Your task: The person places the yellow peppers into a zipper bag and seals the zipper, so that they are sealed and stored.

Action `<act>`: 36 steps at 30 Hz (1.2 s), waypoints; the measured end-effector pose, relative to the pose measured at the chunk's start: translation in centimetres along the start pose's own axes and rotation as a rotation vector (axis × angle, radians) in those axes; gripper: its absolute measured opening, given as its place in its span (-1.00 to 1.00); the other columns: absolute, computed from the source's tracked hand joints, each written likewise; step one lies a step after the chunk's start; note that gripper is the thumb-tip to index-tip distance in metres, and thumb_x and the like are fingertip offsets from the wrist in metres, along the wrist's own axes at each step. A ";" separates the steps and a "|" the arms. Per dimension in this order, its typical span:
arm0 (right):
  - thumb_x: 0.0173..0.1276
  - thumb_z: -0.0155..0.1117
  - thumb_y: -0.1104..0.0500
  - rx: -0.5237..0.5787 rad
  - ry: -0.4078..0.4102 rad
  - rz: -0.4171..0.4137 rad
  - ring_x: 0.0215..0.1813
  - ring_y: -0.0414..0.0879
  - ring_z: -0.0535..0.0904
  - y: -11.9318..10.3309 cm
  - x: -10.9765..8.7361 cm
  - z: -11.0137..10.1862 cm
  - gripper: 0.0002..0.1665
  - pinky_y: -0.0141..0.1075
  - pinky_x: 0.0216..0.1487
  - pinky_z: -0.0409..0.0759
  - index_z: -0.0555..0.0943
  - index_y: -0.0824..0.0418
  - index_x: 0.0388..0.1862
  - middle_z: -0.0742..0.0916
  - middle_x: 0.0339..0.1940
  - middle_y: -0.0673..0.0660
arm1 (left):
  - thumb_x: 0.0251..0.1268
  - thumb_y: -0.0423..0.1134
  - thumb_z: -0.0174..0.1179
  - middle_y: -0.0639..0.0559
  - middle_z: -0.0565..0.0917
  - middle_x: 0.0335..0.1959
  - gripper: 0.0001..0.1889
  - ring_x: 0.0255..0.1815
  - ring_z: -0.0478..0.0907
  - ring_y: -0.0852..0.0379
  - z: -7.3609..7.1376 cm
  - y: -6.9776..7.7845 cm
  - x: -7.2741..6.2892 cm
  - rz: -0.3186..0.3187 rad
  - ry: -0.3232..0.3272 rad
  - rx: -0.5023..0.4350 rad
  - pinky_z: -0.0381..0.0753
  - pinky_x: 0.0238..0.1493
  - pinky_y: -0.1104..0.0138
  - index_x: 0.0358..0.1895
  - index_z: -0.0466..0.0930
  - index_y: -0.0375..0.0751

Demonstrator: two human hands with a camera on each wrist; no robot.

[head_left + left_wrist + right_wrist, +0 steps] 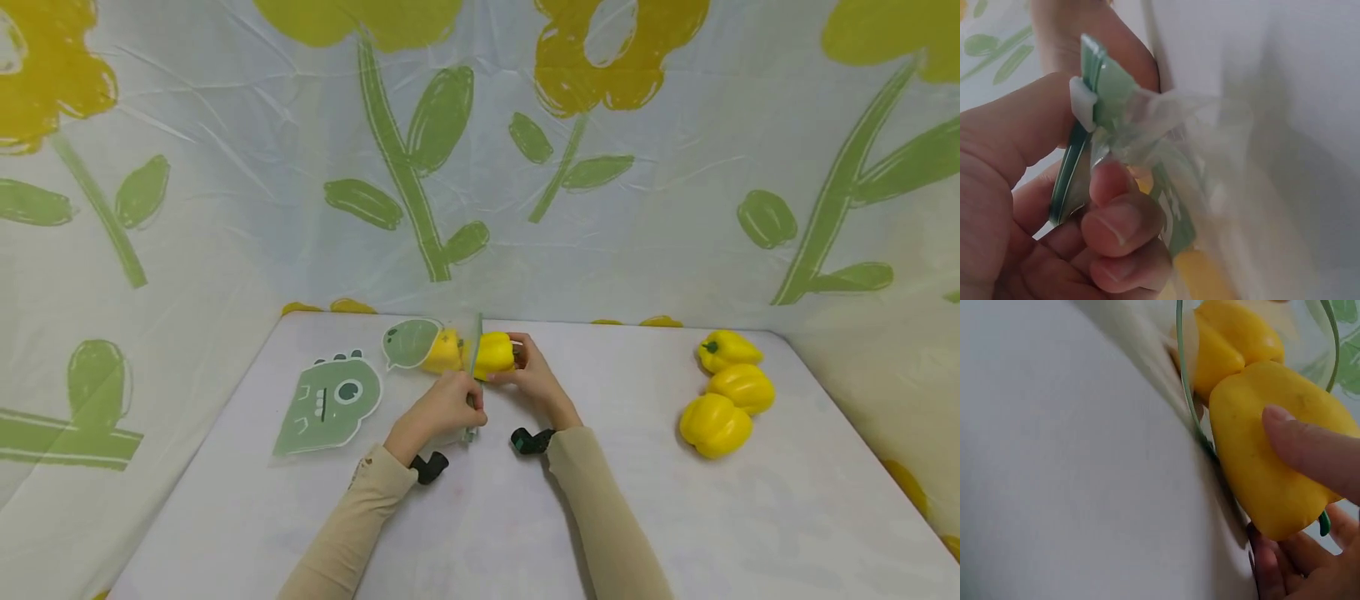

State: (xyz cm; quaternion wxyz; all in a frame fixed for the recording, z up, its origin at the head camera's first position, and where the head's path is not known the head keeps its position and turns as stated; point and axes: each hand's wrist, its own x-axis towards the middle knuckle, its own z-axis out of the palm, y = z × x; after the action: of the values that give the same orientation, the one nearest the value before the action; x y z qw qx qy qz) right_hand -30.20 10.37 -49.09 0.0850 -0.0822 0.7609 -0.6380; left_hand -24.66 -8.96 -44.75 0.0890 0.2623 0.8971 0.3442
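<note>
A clear zip bag [411, 343] with a green cartoon print lies at the middle back of the table, its mouth toward the right. My left hand [447, 406] pinches the bag's green zip edge; a white slider [1083, 103] shows on that edge in the left wrist view. One yellow bell pepper [442, 353] is inside the bag. My right hand [540, 379] grips another yellow bell pepper [1272, 462] at the bag's mouth, thumb on one side and fingers below. Its green stem [1324, 523] points back toward the palm, while its other end meets the pepper inside.
Flat on the left lies a second zip bag [330, 407] with a green one-eyed monster print. Three more yellow bell peppers [716, 426] sit in a group on the right. A flower-printed cloth [495, 167] hangs along the back edge and the sides.
</note>
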 end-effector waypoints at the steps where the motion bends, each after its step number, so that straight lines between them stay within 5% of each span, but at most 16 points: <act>1: 0.11 0.50 0.32 -0.011 -0.001 -0.004 0.14 0.13 0.51 -0.1 0.0 0.2 -0.08 -0.04 0.20 0.41 0.27 0.08 0.41 0.54 0.29 0.26 | 0.00 -0.38 0.37 0.16 0.58 -0.62 -0.85 -0.55 0.46 0.20 0.0 0.0 0.0 0.000 -0.005 0.001 0.49 -0.44 0.37 -0.62 0.65 -0.11; 7: 0.09 0.54 0.25 -0.135 0.025 -0.024 0.11 0.12 0.50 -0.6 0.5 1.4 -0.11 0.01 0.17 0.41 0.36 0.03 0.40 0.59 0.19 0.24 | -0.03 -0.39 0.37 0.18 0.57 -0.65 -0.84 -0.57 0.45 0.22 0.0 -0.2 0.0 0.039 0.007 0.024 0.48 -0.46 0.39 -0.64 0.65 -0.10; 12: 0.08 0.56 0.09 -0.279 0.033 -0.012 0.17 0.13 0.41 -1.0 0.6 1.7 -0.09 0.15 0.29 0.15 0.38 0.00 0.42 0.61 0.12 0.21 | -0.06 -0.39 0.37 0.19 0.57 -0.64 -0.85 -0.55 0.45 0.22 0.0 -0.3 0.0 0.067 0.035 0.036 0.48 -0.44 0.38 -0.64 0.65 -0.10; 21: 0.26 0.40 0.25 0.015 -0.067 0.007 0.23 0.14 0.40 -0.3 0.0 -0.3 -0.30 -0.07 0.25 0.35 0.43 0.23 0.38 0.55 0.28 0.22 | -0.05 -0.40 0.36 0.19 0.56 -0.67 -0.84 -0.57 0.44 0.21 -0.3 0.0 0.0 0.051 0.025 0.018 0.46 -0.48 0.39 -0.65 0.65 -0.11; 29: 0.29 0.40 0.20 -0.048 -0.079 -0.017 0.30 0.17 0.39 -0.3 0.1 0.0 -0.34 0.05 0.33 0.31 0.47 0.16 0.38 0.54 0.31 0.22 | -0.05 -0.41 0.35 0.20 0.55 -0.66 -0.82 -0.53 0.44 0.21 -0.2 -0.2 -0.1 0.070 0.012 0.031 0.47 -0.45 0.39 -0.65 0.62 -0.08; 36: 0.28 0.43 0.12 -0.150 -0.067 -0.036 0.09 0.07 0.50 -0.6 0.1 0.8 -0.34 -0.18 0.04 0.49 0.50 0.13 0.35 0.63 0.14 0.24 | -0.06 -0.43 0.33 0.19 0.55 -0.65 -0.83 -0.52 0.44 0.21 -0.2 -0.1 -0.1 0.066 0.004 0.023 0.46 -0.45 0.39 -0.65 0.62 -0.09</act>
State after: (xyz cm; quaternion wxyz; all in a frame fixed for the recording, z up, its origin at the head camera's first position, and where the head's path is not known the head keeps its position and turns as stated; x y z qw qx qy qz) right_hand -30.11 9.43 -48.61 0.0926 -0.1235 0.8017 -0.5774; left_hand -24.75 -9.20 -44.68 0.0729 0.2920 0.8920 0.3372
